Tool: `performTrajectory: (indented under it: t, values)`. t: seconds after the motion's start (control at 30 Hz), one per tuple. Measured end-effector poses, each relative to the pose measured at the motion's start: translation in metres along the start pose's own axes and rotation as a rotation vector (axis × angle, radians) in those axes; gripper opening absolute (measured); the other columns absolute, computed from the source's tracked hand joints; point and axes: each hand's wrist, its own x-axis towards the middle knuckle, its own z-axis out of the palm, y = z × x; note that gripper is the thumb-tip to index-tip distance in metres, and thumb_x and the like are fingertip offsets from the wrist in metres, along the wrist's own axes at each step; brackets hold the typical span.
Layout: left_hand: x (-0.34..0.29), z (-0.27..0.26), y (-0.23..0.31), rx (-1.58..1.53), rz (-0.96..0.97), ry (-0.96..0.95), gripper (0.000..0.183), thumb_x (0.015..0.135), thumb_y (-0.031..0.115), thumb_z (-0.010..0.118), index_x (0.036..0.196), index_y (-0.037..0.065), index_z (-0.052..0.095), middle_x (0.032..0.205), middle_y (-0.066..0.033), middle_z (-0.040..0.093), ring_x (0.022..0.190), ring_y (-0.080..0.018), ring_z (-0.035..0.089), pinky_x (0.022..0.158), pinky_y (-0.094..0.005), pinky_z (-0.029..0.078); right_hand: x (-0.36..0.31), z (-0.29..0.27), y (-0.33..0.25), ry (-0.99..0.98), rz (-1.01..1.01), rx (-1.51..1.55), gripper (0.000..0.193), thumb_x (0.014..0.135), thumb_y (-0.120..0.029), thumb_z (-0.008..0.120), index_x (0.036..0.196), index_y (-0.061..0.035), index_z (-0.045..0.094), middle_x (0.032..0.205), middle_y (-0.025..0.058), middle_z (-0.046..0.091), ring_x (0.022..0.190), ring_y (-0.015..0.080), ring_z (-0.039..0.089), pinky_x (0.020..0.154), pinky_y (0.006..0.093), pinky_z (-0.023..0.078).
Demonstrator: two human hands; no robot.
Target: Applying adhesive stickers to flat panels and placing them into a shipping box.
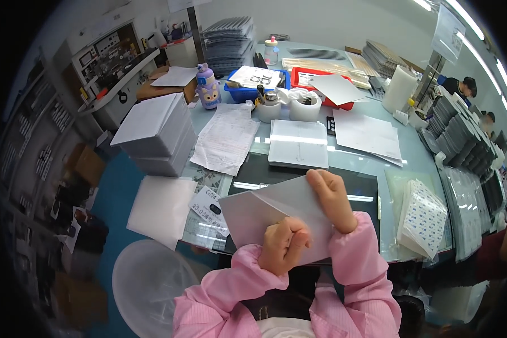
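A flat, pale grey sheet (239,217) is tilted up in front of me over the near edge of the table. My right hand (332,197) is closed on its upper right part, thumb at the top edge. In front of the sheet, my left hand (284,245) is closed with its fingers curled. A thin film layer (276,205) shows a slanting edge across the sheet that runs to those fingers; the pinch itself is partly hidden. Beyond the sheet, a stack of white sheets (298,143) lies on the table.
A tall white stack (155,132) and a crumpled paper (225,138) stand left. Blue bin (236,93), red bin (343,105) and tape rolls (305,110) sit behind. At right lies a patterned sheet pile (425,219). A translucent bin (146,287) stands below left.
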Motion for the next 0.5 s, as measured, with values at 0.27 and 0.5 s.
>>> performTrajectory:
  t: [0.27, 0.5]
  values:
    - [-0.001, -0.011, 0.008, 0.223, -0.01, -0.135, 0.011, 0.096, 0.012, 0.061, 0.091, 0.004, 0.055, 0.078, -0.0136, 0.059, 0.069, -0.0338, 0.058, 0.063, -0.0392, 0.047, 0.007, 0.029, -0.062, 0.227, -0.969, -0.932, 0.018, 0.092, -0.022, 0.062, 0.094, -0.0045, 0.061, 0.1, 0.007, 0.067, 0.089, 0.0292, 0.061, 0.07, 0.0373, 0.049]
    - [0.01, -0.039, 0.017, 0.413, 0.132, -0.09, 0.019, 0.093, 0.022, 0.067, 0.106, 0.009, 0.06, 0.11, -0.0107, 0.064, 0.1, -0.0314, 0.06, 0.087, -0.042, 0.046, 0.007, 0.02, -0.047, 0.098, -0.514, -1.029, 0.044, 0.098, -0.029, 0.058, 0.06, -0.0088, 0.062, 0.053, 0.0114, 0.057, 0.045, 0.0325, 0.056, 0.045, 0.0414, 0.043]
